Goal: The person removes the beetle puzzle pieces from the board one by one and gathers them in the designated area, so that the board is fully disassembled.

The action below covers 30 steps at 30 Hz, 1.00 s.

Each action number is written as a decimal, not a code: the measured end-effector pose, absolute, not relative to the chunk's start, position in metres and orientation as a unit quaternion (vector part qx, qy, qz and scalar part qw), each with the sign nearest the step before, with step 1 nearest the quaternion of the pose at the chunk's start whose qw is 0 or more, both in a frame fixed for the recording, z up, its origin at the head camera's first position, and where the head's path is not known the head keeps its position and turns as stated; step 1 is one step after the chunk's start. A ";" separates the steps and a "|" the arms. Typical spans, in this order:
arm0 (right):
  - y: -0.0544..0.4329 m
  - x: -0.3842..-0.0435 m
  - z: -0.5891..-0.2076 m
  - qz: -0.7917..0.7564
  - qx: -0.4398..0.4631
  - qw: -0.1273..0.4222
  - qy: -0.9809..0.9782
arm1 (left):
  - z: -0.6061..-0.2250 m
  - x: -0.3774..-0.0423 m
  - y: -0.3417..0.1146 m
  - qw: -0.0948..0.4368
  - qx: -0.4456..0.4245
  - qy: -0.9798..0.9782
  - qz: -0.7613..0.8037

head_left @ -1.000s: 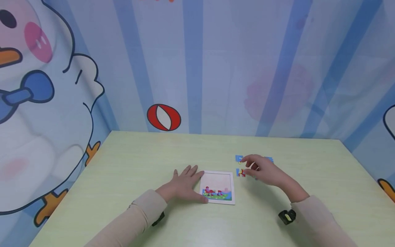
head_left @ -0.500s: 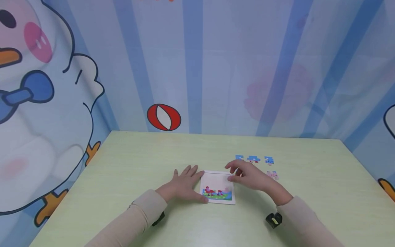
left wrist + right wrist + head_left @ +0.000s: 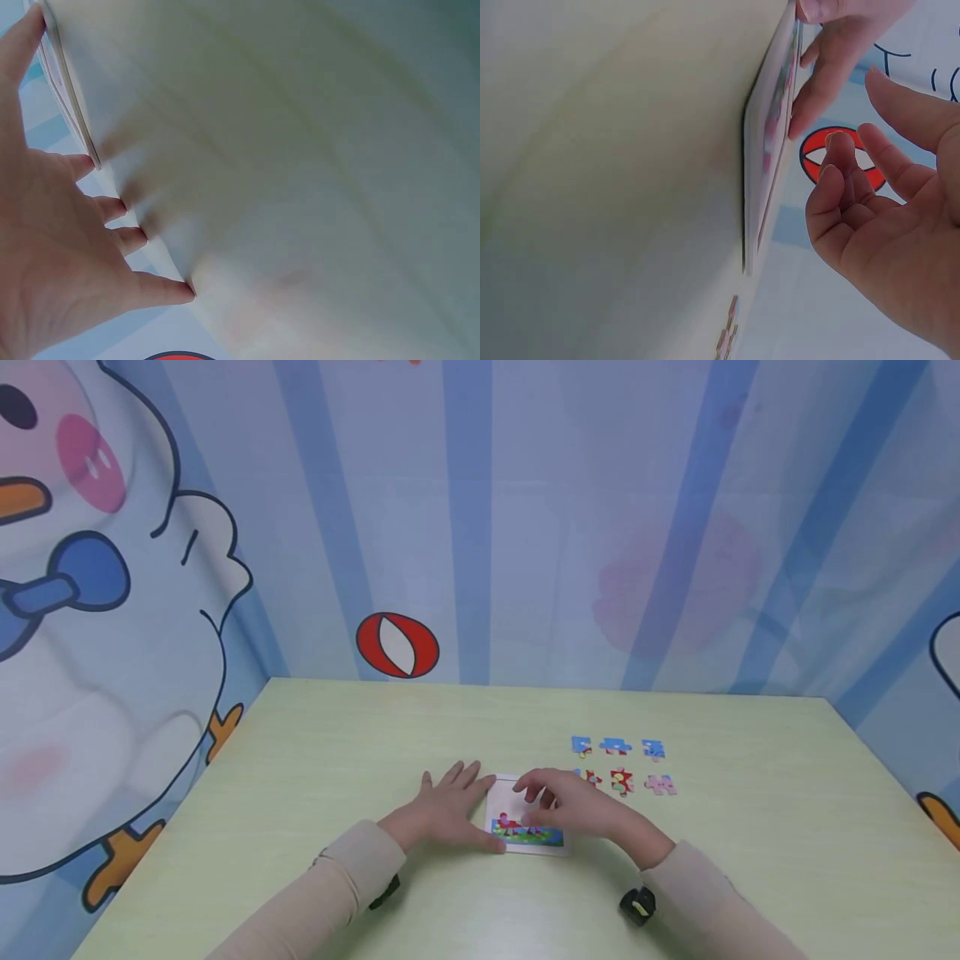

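A puzzle tray [image 3: 551, 850], square with a white rim, lies on the table; a strip of assembled pieces along its near side shows red figures on green and blue. My left hand [image 3: 444, 814] is spread flat at its left side, thumb and index finger touching the rim's corners; the left wrist view shows the tray edge [image 3: 71, 105] between them. Above the tray's right half hovers my right hand [image 3: 577, 806], partly covering it. In the right wrist view its fingers [image 3: 832, 202] are loosely bent, the thumb stands apart, and nothing is visible between them.
Loose puzzle pieces lie right of the tray in two rows: blue ones [image 3: 615, 746] behind, a red one [image 3: 622, 782] and a pink one [image 3: 661, 785] nearer. My right hand partly hides another piece. A printed curtain [image 3: 540, 527] hangs behind the table [image 3: 360, 727].
My right hand has moved left from over the loose pieces to above the tray, uncovering most of them. The left hand and tray have stayed in place.
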State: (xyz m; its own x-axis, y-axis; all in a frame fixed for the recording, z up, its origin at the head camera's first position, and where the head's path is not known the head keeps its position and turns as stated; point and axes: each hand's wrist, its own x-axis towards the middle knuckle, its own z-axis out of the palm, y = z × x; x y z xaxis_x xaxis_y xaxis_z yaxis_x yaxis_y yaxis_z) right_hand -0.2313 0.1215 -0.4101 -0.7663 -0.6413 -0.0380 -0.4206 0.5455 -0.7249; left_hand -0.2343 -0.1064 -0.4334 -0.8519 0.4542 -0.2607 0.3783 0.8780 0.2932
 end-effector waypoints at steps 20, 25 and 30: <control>0.103 -0.233 -0.421 -0.339 -0.313 0.171 0.871 | -0.430 -0.232 -0.107 0.166 0.224 0.954 0.114; 0.100 -0.232 -0.423 -0.335 -0.306 0.177 0.873 | -0.431 -0.233 -0.107 0.165 0.224 0.953 0.118; 0.097 -0.230 -0.421 -0.328 -0.296 0.177 0.879 | -0.431 -0.233 -0.107 0.163 0.224 0.953 0.119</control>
State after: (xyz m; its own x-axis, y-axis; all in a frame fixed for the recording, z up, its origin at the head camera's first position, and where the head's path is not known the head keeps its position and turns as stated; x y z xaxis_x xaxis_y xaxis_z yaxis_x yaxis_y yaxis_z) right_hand -0.2298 0.0965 -0.4205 -0.7617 -0.6374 -0.1166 -0.4055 0.6093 -0.6814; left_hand -0.2326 -0.1066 -0.4313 -0.8463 0.4665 -0.2573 0.3888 0.8710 0.3002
